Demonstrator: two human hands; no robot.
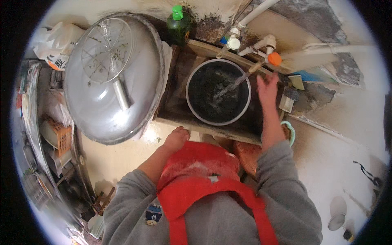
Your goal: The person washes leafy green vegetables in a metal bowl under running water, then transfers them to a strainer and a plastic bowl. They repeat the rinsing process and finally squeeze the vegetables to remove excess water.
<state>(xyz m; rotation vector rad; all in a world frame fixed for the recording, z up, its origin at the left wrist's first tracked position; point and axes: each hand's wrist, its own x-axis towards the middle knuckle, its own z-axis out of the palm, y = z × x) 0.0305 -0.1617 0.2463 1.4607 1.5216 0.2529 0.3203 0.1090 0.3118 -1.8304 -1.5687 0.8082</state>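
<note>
Water runs from a tap with an orange handle [274, 59] into a round pot [248, 104] of dark liquid, which stands in a rectangular sink [174, 107]. My right hand [268, 88] is raised over the sink's right side, just below the orange handle. Its fingers are apart and nothing shows in them. My left hand [179, 136] is at the sink's front edge by my red apron [199, 165]. Its fingers are loosely curled and partly hidden; whether it touches the rim is unclear.
A large metal wok or lid [92, 119] stands left of the sink, with a wire skimmer [122, 95] on it. Behind are a green pump bottle [177, 26] and a white-handled tap [233, 43]. A brush [287, 102] and a pale green container [292, 134] are at right.
</note>
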